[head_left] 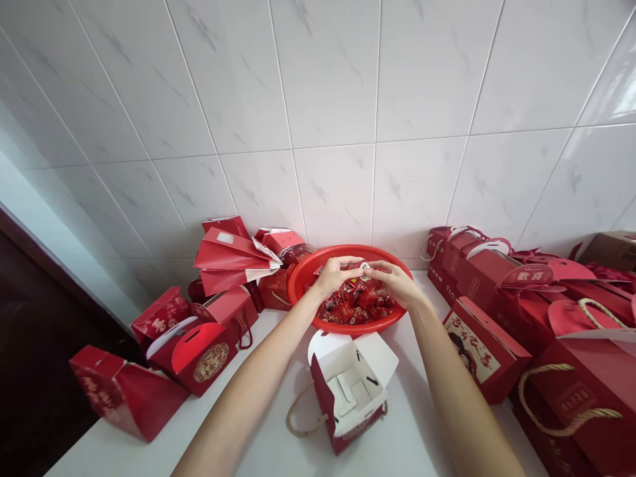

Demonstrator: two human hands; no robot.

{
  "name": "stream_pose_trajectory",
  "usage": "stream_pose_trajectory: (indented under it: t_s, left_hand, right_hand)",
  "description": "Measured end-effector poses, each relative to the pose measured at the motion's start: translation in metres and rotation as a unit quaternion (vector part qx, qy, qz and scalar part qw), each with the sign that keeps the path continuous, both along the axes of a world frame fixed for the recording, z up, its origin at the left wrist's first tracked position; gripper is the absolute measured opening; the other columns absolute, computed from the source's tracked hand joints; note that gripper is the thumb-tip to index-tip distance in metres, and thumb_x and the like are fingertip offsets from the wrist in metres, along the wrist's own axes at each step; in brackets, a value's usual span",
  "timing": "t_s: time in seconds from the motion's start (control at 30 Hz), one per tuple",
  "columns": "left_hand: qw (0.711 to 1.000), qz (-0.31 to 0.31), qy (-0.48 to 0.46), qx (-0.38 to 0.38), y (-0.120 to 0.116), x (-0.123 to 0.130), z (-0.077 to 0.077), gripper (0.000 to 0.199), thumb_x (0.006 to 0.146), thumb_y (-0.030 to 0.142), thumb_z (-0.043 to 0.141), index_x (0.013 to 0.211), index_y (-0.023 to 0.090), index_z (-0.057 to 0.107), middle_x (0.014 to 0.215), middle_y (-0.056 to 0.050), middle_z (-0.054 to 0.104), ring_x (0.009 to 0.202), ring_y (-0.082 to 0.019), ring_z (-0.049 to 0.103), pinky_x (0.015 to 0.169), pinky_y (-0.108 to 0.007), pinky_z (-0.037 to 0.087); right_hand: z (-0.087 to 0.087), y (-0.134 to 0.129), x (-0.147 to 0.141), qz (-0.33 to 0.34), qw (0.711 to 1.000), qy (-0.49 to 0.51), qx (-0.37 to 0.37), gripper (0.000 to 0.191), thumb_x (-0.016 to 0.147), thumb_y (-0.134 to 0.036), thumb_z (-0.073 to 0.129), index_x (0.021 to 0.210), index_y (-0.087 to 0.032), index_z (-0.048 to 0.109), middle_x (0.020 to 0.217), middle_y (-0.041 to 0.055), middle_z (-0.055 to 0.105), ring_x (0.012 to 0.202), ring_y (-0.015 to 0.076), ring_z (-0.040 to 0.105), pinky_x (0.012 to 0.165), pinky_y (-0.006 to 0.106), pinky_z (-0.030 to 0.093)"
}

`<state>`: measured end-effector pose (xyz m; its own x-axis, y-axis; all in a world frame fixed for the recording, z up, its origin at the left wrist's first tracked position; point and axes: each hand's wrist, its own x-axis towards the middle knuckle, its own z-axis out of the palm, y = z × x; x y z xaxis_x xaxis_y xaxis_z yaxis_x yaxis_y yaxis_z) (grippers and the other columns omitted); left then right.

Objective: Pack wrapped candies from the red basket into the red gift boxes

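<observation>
Over a red plastic basket [293, 311], both hands meet above red wrapped candies [354, 311]. My left hand [338, 273] has its fingers closed on a small white-and-red wrapped candy [364, 267]. The fingertips of my right hand [395, 281] pinch the same candy from the other side. Between my forearms, in front of the basket, an open red box [348, 387] with a white inside stands on the white table. Its flaps are spread and a rope handle hangs at its left side. Nothing lies inside the box except its folded base panels.
Closed and folded red gift boxes [199, 351] stand on the left of the white table [278, 457]. More red boxes with rope handles [571, 384] crowd the right side. A tiled wall [332, 192] rises behind the basket.
</observation>
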<state>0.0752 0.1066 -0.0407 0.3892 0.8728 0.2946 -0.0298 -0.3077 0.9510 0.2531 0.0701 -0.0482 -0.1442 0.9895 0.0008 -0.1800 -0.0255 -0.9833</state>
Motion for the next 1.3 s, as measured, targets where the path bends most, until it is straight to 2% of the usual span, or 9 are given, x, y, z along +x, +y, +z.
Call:
stream_pose_trajectory:
  t_s: [0.23, 0.47, 0.6, 0.67, 0.77, 0.9, 1.03, 1.17, 1.3]
  left_hand:
    - [0.999, 0.013, 0.033, 0.004, 0.002, 0.002, -0.002, 0.04, 0.062, 0.038, 0.085, 0.091, 0.014, 0.075, 0.1, -0.01, 0.077, 0.097, -0.025, 0.069, 0.09, -0.037, 0.052]
    - [0.979, 0.125, 0.162, 0.026, 0.007, 0.002, -0.005, 0.045, 0.094, 0.046, 0.045, 0.103, 0.015, 0.075, 0.103, -0.01, 0.076, 0.103, -0.024, 0.068, 0.092, -0.035, 0.05]
    - [0.951, 0.16, 0.261, 0.045, 0.011, -0.002, -0.008, 0.029, 0.087, 0.031, 0.054, 0.1, 0.015, 0.075, 0.111, -0.01, 0.074, 0.109, -0.026, 0.065, 0.095, -0.035, 0.048]
    - [0.938, 0.135, 0.314, 0.052, 0.009, -0.002, -0.01, 0.022, 0.081, 0.024, 0.06, 0.094, 0.017, 0.076, 0.107, -0.009, 0.075, 0.107, -0.027, 0.065, 0.094, -0.034, 0.047]
    - [0.915, 0.015, 0.401, 0.038, 0.003, 0.001, -0.013, 0.013, 0.071, 0.026, 0.072, 0.08, 0.02, 0.077, 0.086, -0.004, 0.076, 0.087, -0.024, 0.069, 0.082, -0.031, 0.049]
    - [0.85, -0.132, 0.508, 0.038, -0.004, 0.01, -0.019, 0.041, 0.056, 0.026, 0.081, 0.097, 0.026, 0.077, 0.093, -0.002, 0.075, 0.085, -0.025, 0.068, 0.077, -0.03, 0.049]
    - [0.817, -0.145, 0.554, 0.069, -0.004, 0.016, -0.024, 0.04, 0.05, 0.018, 0.076, 0.089, 0.026, 0.076, 0.088, -0.005, 0.073, 0.083, -0.029, 0.067, 0.075, -0.033, 0.049]
    - [0.821, -0.167, 0.543, 0.057, -0.003, 0.018, -0.027, 0.015, 0.048, 0.014, 0.071, 0.059, 0.024, 0.068, 0.055, -0.001, 0.063, 0.055, -0.023, 0.059, 0.06, -0.033, 0.045]
    - [0.842, -0.158, 0.514, 0.041, -0.001, 0.015, -0.028, 0.014, 0.045, 0.015, 0.073, 0.047, 0.024, 0.062, 0.044, 0.001, 0.057, 0.043, -0.018, 0.05, 0.05, -0.03, 0.039]
  right_hand:
    - [0.004, -0.003, 0.0, 0.051, 0.999, 0.009, 0.003, 0.038, 0.059, -0.03, 0.088, 0.09, -0.017, 0.07, 0.089, 0.0035, 0.066, 0.079, 0.0153, 0.064, 0.056, 0.024, 0.057]
    - [0.0, 0.0, 0.001, 0.013, 1.0, 0.027, -0.006, 0.035, 0.053, -0.027, 0.087, 0.08, -0.018, 0.067, 0.081, 0.001, 0.066, 0.073, 0.0152, 0.063, 0.054, 0.024, 0.055]
    - [0.0, 0.001, 0.0, -0.016, 0.998, 0.054, -0.01, 0.035, 0.049, -0.022, 0.084, 0.076, -0.019, 0.062, 0.077, -0.0002, 0.067, 0.068, 0.0143, 0.062, 0.055, 0.025, 0.055]
    - [0.0, 0.001, -0.001, -0.033, 0.997, 0.073, -0.008, 0.036, 0.047, -0.021, 0.083, 0.075, -0.02, 0.06, 0.075, -0.001, 0.066, 0.067, 0.0145, 0.062, 0.057, 0.027, 0.055]
    - [0.002, 0.001, -0.001, -0.052, 0.995, 0.089, -0.006, 0.036, 0.047, -0.023, 0.081, 0.074, -0.02, 0.058, 0.074, -0.0015, 0.065, 0.067, 0.0147, 0.062, 0.056, 0.027, 0.054]
    - [0.003, 0.0, -0.002, -0.08, 0.992, 0.094, -0.006, 0.035, 0.048, -0.024, 0.081, 0.073, -0.02, 0.057, 0.077, -0.0013, 0.065, 0.07, 0.0136, 0.06, 0.054, 0.024, 0.051]
    - [0.003, 0.001, -0.001, -0.081, 0.992, 0.091, -0.007, 0.034, 0.048, -0.025, 0.081, 0.071, -0.02, 0.057, 0.075, -0.0011, 0.065, 0.069, 0.0135, 0.06, 0.053, 0.023, 0.05]
    - [0.002, 0.002, -0.001, -0.078, 0.993, 0.088, -0.004, 0.034, 0.047, -0.025, 0.081, 0.071, -0.02, 0.057, 0.073, -0.0008, 0.065, 0.066, 0.0138, 0.061, 0.052, 0.023, 0.049]
    - [0.002, 0.003, -0.002, -0.079, 0.992, 0.098, 0.002, 0.036, 0.047, -0.025, 0.081, 0.074, -0.02, 0.057, 0.074, -0.0011, 0.065, 0.064, 0.0129, 0.059, 0.052, 0.023, 0.048]
